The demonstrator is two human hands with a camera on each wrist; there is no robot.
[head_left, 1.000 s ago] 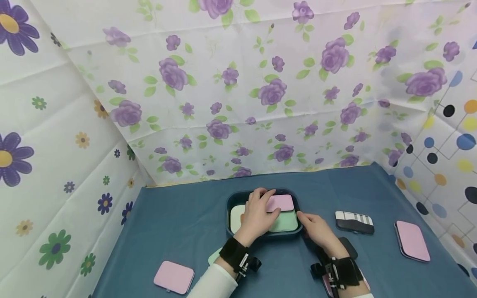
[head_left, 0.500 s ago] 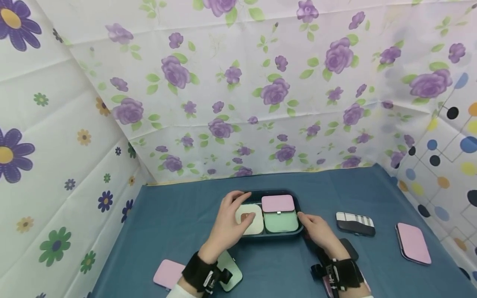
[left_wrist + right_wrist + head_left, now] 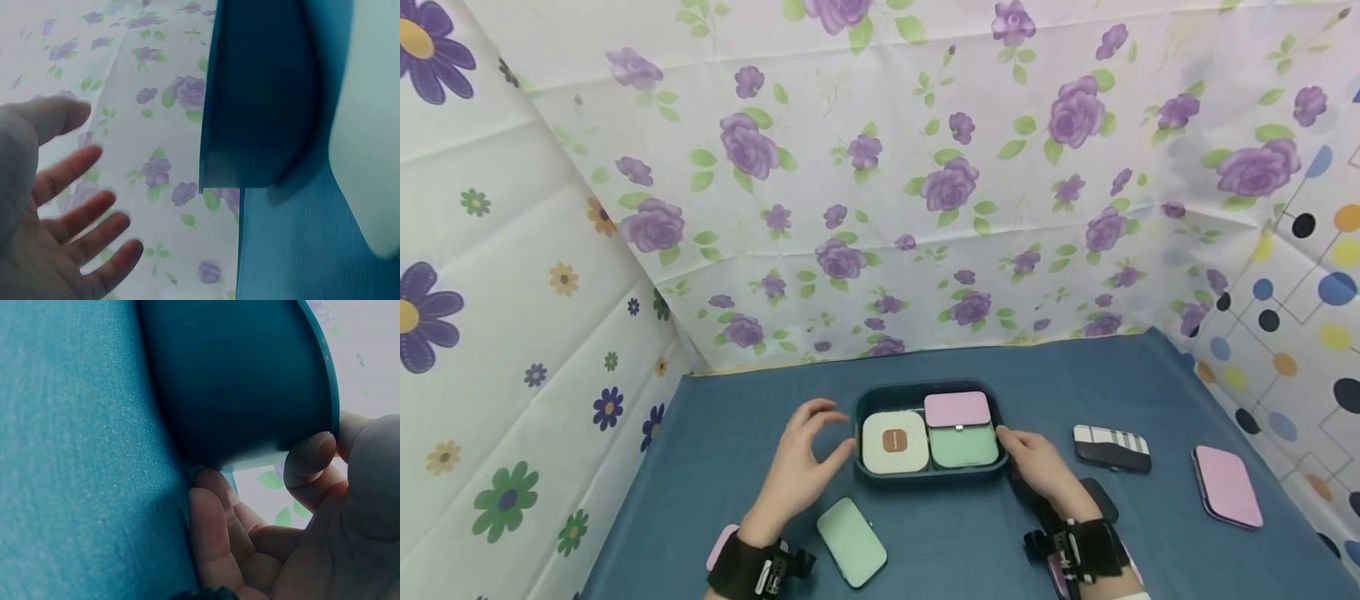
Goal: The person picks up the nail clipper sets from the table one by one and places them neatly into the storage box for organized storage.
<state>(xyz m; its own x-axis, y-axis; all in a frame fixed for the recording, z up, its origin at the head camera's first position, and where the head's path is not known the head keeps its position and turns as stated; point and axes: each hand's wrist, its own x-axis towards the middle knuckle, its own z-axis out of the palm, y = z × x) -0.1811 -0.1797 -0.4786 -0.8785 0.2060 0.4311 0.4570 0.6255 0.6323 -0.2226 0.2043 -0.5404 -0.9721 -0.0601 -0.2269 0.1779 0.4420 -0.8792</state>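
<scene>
A dark blue tray (image 3: pixel 917 478) stands near the back of the table. On its left lies a cream square box (image 3: pixel 877 457) with a brown label. To the right are a pink case (image 3: pixel 957 408) and, in front of it, a light green case (image 3: pixel 964 448). My right hand (image 3: pixel 1041 468) grips the tray's right end, with thumb and finger pinching the rim in the right wrist view. My left hand (image 3: pixel 796 467) hovers off the tray's left end, fingers spread and holding nothing. In the left wrist view its palm (image 3: pixel 25 262) is apart from the tray wall (image 3: pixel 262 94).
A green tin (image 3: pixel 852 543) lies in front of the tray. A pink tin (image 3: pixel 721 547) is mostly hidden by the left wrist. Rightward lie a black-and-white striped case (image 3: pixel 1112 448) and a pink tin (image 3: pixel 1228 487). A dark case (image 3: pixel 1101 498) is partly under the right forearm. Flowered sheets (image 3: pixel 850 208) surround the table.
My left hand has lifted away from over the tray and moved left, uncovering the cream box and the green tin in front. The right hand stays at the rim.
</scene>
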